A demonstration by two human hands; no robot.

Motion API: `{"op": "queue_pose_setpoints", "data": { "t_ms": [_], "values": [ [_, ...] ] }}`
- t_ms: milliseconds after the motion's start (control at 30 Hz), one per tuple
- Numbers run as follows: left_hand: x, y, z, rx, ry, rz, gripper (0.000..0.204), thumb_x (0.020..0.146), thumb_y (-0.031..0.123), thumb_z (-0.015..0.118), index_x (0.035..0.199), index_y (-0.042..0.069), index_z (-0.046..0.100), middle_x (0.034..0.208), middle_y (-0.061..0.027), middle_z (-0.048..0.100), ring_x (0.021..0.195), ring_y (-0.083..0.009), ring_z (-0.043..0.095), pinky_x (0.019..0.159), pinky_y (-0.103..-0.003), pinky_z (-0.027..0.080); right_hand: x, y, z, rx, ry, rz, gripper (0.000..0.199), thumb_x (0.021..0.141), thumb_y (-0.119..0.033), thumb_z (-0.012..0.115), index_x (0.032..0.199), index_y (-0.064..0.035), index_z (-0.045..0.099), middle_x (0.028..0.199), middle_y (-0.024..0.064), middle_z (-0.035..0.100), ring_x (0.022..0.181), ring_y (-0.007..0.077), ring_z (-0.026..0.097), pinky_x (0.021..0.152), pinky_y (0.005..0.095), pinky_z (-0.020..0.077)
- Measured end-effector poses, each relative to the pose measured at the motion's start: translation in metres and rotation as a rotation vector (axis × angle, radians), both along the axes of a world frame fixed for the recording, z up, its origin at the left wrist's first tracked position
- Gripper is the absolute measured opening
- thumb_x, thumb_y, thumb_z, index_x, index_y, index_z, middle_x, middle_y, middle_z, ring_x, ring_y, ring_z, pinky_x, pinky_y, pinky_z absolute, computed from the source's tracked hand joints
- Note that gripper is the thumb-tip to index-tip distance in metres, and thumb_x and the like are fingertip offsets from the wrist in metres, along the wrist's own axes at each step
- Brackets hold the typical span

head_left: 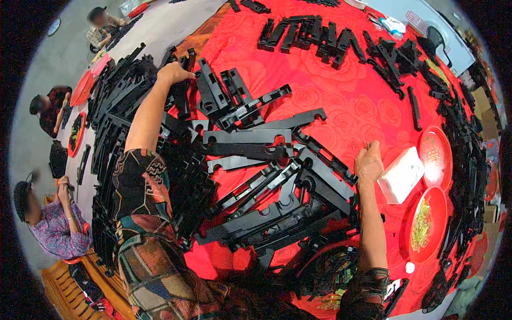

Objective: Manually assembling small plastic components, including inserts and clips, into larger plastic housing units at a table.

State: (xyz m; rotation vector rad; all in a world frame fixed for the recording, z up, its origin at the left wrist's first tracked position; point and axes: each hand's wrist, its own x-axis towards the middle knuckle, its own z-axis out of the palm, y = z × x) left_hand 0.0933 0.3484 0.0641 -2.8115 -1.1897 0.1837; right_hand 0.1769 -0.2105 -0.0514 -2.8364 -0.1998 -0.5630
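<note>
My left hand reaches to the upper left, its fingers closed at the end of a long black plastic part on the edge of a big pile. Beside it lies another black part with notches and a stepped end. On the right, my right hand is closed in a pinch above the red cloth; a small dark tip shows at the fingers, too small to name. Between my arms, several long black plastic parts with round cut-outs lie crossed over one another.
Right of my right hand are a white box, a red dish and a red plate of small yellowish pieces. More black parts line the far side of the red cloth. Several people sit at the left.
</note>
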Motion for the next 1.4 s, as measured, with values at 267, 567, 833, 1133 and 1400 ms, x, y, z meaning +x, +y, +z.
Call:
{"op": "queue_pose_setpoints", "data": {
  "t_ms": [267,567,833,1133,1400],
  "values": [
    [0.028,-0.043,-0.037,-0.067,0.185,-0.017,0.072,0.060,0.046,0.065,0.119,0.007,0.051,0.124,-0.0118,0.052,0.111,-0.0280,0.052,0.091,-0.047,0.038,0.009,-0.020,-0.010,-0.048,0.019,-0.010,0.018,0.078,-0.017,0.048,0.090,-0.0046,0.042,0.081,0.0206,0.059,0.068,0.0406,0.059,0.056,0.0495,0.0456],
    [0.013,-0.031,-0.021,-0.094,0.003,0.137,0.046,0.063,0.031,0.064,0.105,0.010,0.063,0.114,-0.0087,0.059,0.103,-0.0257,0.057,0.084,-0.039,0.046,0.004,-0.009,-0.011,-0.032,-0.045,0.017,0.020,0.078,-0.018,0.049,0.091,-0.0056,0.042,0.080,0.0182,0.059,0.064,0.0390,0.059,0.053,0.0479,0.0468],
    [-0.007,-0.031,0.008,-0.199,-0.081,0.021,0.061,0.053,0.041,0.076,0.100,0.004,0.063,0.103,-0.0118,0.063,0.096,-0.0262,0.060,0.079,-0.037,0.047,0.004,-0.004,-0.004,-0.019,0.000,0.014,0.021,0.079,-0.019,0.049,0.093,-0.0055,0.042,0.082,0.0186,0.059,0.066,0.0395,0.060,0.055,0.0485,0.0473],
    [-0.018,-0.038,0.009,-0.147,-0.369,-0.429,0.078,0.049,0.044,0.078,0.106,-0.004,0.056,0.096,-0.0195,0.062,0.092,-0.0298,0.059,0.080,-0.038,0.045,0.004,-0.006,-0.007,-0.082,-0.015,-0.003,0.020,0.079,-0.019,0.049,0.093,-0.0061,0.043,0.082,0.0174,0.060,0.067,0.0356,0.061,0.053,0.0447,0.0492],
    [-0.027,-0.085,0.049,-0.380,-0.510,-0.656,0.054,0.059,0.032,0.076,0.100,0.002,0.058,0.090,-0.0155,0.062,0.085,-0.0248,0.061,0.075,-0.033,0.046,0.000,0.000,0.003,-0.043,-0.018,-0.001,0.021,0.078,-0.018,0.048,0.093,-0.0049,0.045,0.085,0.0191,0.060,0.068,0.0373,0.061,0.055,0.0465,0.0485]
  ]
}}
